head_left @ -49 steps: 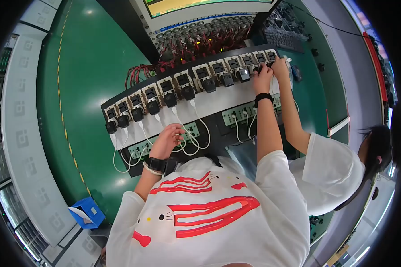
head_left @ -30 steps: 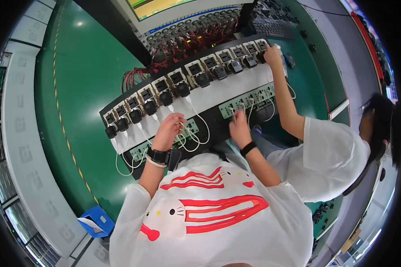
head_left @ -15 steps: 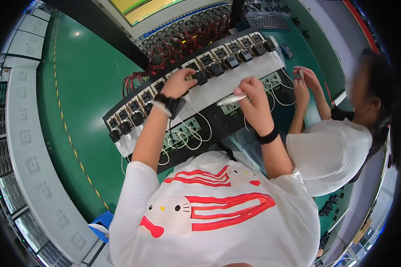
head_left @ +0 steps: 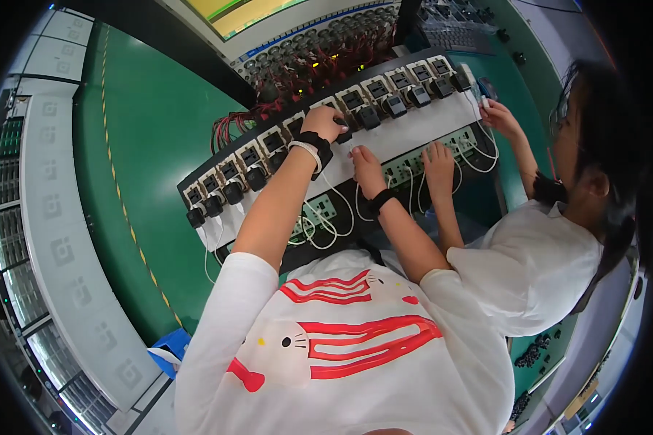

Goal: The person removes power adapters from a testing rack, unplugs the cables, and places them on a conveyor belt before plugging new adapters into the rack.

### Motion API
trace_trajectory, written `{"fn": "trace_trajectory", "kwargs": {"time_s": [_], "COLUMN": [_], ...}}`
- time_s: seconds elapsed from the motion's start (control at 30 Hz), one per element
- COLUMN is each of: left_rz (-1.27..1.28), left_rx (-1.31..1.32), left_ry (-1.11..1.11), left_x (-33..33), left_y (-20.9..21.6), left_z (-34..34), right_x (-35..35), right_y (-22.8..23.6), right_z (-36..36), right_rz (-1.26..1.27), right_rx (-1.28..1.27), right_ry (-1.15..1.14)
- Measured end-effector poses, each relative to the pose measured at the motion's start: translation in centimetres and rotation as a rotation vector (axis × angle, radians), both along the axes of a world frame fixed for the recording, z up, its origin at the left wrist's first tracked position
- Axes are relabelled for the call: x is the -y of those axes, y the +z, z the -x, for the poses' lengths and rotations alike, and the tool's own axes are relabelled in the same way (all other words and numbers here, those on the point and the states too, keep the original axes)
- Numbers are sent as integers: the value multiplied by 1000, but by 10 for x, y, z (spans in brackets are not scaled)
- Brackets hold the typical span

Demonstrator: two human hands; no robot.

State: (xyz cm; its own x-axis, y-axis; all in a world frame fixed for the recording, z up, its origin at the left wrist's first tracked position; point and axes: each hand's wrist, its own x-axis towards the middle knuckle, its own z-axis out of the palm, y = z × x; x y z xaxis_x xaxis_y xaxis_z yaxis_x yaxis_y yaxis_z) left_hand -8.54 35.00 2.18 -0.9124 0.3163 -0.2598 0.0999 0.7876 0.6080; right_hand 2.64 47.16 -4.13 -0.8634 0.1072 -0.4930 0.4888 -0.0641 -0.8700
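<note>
Before me stands a rack with a row of sockets along its top and black power adapters plugged in. My left hand (head_left: pixel 324 125) is closed on a black adapter (head_left: pixel 344 134) near the middle of the row. Just below it, my right hand (head_left: pixel 368 172) pinches the pale end of a white cable (head_left: pixel 351 153) close to the adapter's lower side. Whether that end touches the adapter I cannot tell. More black adapters (head_left: pixel 394 107) sit to the right and others (head_left: pixel 233 193) to the left, above a white panel (head_left: pixel 393 138).
A co-worker at the right reaches over the rack with one hand (head_left: pixel 438 165) by the green circuit boards (head_left: pixel 453 139) and the other (head_left: pixel 502 119) at its right end. White cables (head_left: pixel 339 233) loop along the front. Red wires (head_left: pixel 297 87) crowd behind. A blue bin (head_left: pixel 171 348) stands lower left.
My right hand has moved left and down with the cable, below the adapter. My left hand has shifted slightly right in the picture. The co-worker's hands have parted and reached to the rack.
</note>
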Motion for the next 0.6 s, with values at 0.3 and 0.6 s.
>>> {"fn": "trace_trajectory", "kwargs": {"time_s": [0.3,0.6], "left_rz": [44,65], "left_rx": [20,-15], "left_ry": [-18,-55], "left_x": [-1,-1], "left_y": [-2,-1], "left_z": [4,5], "right_x": [28,34], "right_y": [-9,4], "right_z": [2,14], "right_rz": [-305,-423], "right_rx": [-280,-167], "right_ry": [-137,-76]}}
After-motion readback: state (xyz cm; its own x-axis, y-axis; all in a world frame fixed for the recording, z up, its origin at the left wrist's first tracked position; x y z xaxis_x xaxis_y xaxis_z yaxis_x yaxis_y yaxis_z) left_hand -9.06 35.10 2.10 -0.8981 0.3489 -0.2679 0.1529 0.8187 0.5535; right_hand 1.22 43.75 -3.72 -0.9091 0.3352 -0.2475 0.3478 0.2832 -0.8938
